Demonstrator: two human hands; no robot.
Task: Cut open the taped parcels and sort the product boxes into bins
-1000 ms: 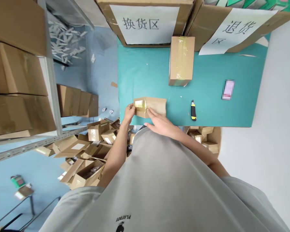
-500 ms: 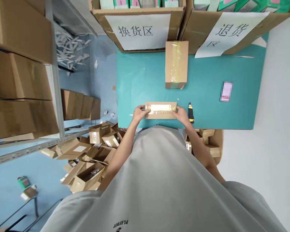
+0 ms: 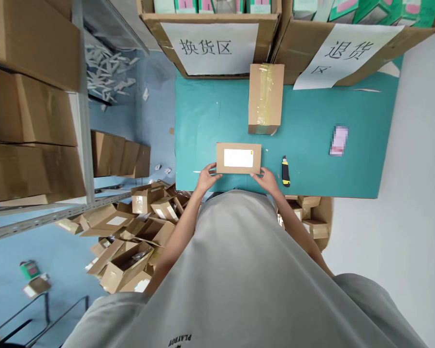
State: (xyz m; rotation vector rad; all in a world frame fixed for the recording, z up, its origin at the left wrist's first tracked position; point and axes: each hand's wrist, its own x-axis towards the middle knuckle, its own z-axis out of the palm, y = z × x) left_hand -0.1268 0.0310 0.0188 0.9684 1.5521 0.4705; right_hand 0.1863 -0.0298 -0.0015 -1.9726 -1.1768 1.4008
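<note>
A small cardboard box (image 3: 220,158) with a white label on its face lies near the front edge of the teal table. At its lower left corner, my left hand (image 3: 207,178) grips it, thumb along the near edge and fingers at the side. My right hand (image 3: 266,180) has the lower right corner in the same kind of grip. To the right of that hand lies a black and yellow utility knife (image 3: 285,171). Beyond the held box, a larger taped cardboard box (image 3: 256,99) stands on the table.
Two big cartons of green and pink packs, the left carton (image 3: 264,46) and the right carton (image 3: 300,48), line the table's (image 3: 210,111) far edge. A blurred pinkish item (image 3: 338,141) lies at right. Opened boxes (image 3: 130,261) heap on the floor at left, beside a shelf (image 3: 81,121).
The held box has been turned, so its broad labelled face shows now instead of a narrow taped side. Both hands have shifted to its near corners.
</note>
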